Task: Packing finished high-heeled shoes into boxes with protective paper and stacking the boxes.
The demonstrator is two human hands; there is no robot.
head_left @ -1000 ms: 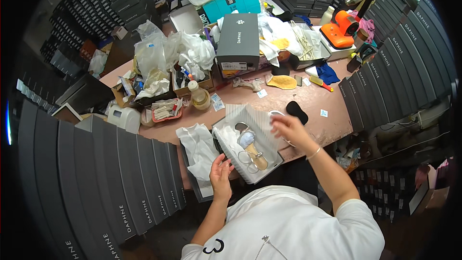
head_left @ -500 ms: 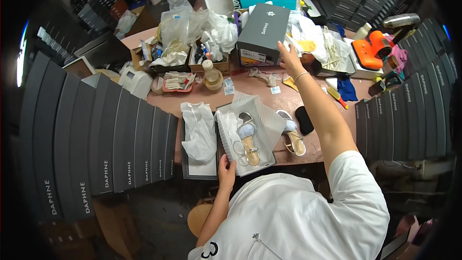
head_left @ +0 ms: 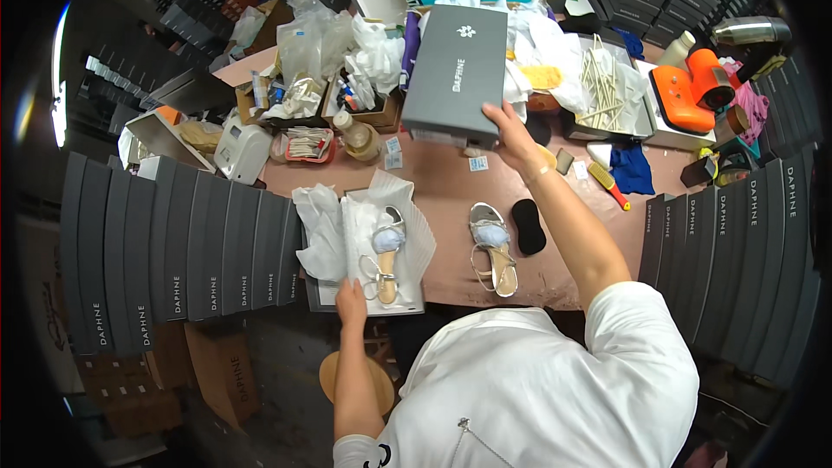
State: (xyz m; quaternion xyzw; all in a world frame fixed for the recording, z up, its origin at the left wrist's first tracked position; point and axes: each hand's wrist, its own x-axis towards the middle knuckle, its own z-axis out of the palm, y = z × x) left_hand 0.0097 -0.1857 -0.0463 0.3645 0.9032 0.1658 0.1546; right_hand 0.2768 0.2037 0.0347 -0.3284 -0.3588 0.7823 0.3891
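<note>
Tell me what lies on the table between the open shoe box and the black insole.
In the head view, one silver sandal lies between the open shoe box and the black insole.

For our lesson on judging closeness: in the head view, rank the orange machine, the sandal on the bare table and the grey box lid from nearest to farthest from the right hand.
1. Grey box lid: gripped by the right hand.
2. Sandal on the bare table: below the hand, toward the person.
3. Orange machine: far right.

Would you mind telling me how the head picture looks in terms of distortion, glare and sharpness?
Head view: strong fisheye, with the stacked boxes bowing toward a black rim; a bright glare streak at the left edge; table evenly lit and sharp; right hand on the grey lid barely blurred.
</note>
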